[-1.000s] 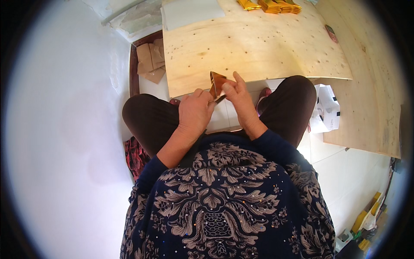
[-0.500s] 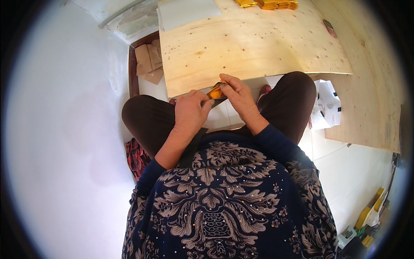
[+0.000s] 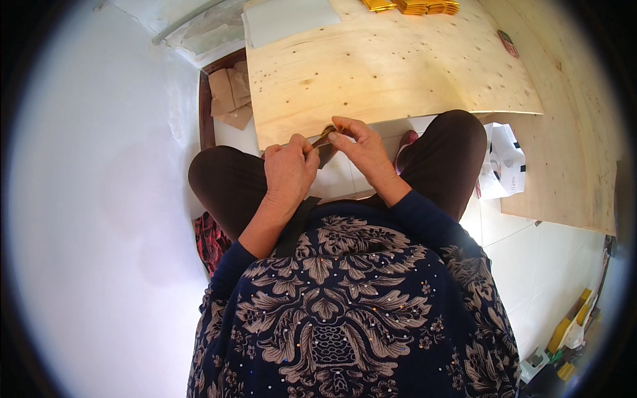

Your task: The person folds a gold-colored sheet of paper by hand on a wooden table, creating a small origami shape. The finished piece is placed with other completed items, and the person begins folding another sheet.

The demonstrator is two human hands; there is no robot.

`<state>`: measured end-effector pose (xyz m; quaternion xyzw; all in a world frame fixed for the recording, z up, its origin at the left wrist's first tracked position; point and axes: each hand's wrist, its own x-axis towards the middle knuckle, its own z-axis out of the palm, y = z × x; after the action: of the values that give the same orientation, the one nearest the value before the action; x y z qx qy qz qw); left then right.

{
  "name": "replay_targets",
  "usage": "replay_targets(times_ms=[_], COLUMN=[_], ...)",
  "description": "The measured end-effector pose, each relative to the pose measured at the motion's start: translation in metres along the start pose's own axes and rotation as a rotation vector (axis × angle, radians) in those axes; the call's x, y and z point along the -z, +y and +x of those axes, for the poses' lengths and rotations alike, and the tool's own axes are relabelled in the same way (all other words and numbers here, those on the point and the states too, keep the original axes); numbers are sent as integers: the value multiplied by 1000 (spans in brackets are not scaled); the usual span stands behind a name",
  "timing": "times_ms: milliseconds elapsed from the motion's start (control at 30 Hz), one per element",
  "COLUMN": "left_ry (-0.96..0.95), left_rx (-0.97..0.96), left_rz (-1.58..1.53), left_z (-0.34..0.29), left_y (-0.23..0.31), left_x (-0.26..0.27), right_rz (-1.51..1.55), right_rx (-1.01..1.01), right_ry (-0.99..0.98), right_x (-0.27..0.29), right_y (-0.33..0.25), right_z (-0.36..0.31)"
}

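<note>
Between my two hands, just off the table's near edge, is a small folded piece of gold paper (image 3: 323, 140). It is turned nearly edge-on, and its shaded side looks dark brown. My left hand (image 3: 290, 169) pinches its near left end between thumb and bent fingers. At the far right end, my right hand (image 3: 361, 149) grips it with thumb and index finger. The fingers hide much of the paper, so its full shape cannot be made out.
Gold folded packets (image 3: 424, 7) lie in stacks on the far side of the plywood table (image 3: 391, 73), with a white sheet (image 3: 292, 23) at its left and a small red object (image 3: 507, 44) to the right. Brown cardboard (image 3: 230, 96) and a white bag (image 3: 502, 161) flank my knees.
The gold paper has tilted from showing its bright face to nearly edge-on. My left hand has shifted slightly left, and my right fingers have moved a little left too.
</note>
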<state>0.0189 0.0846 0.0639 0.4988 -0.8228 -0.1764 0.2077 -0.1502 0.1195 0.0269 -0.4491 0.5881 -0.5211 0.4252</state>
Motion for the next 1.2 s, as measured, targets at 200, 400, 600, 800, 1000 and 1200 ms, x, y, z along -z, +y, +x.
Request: replay_targets(times_ms=[200, 400, 600, 800, 1000, 1200], left_ry=[-132, -521, -604, -595, -588, -505], left_rx=[300, 262, 160, 49, 113, 16], left_rz=[-642, -515, -301, -104, -224, -407], left_z=[10, 30, 39, 40, 35, 39], left_y=[-16, -16, 3, 9, -2, -8], left_x=[3, 32, 49, 38, 27, 47], right_rz=[789, 409, 248, 33, -49, 213], right_rx=[-304, -392, -299, -76, -18, -232], right_ry=[-8, -360, -447, -490, -445, -424], right_x=[16, 28, 31, 17, 13, 14], right_y=[-24, -9, -8, -26, -39, -32], right_z=[-2, -4, -3, -15, -23, -17])
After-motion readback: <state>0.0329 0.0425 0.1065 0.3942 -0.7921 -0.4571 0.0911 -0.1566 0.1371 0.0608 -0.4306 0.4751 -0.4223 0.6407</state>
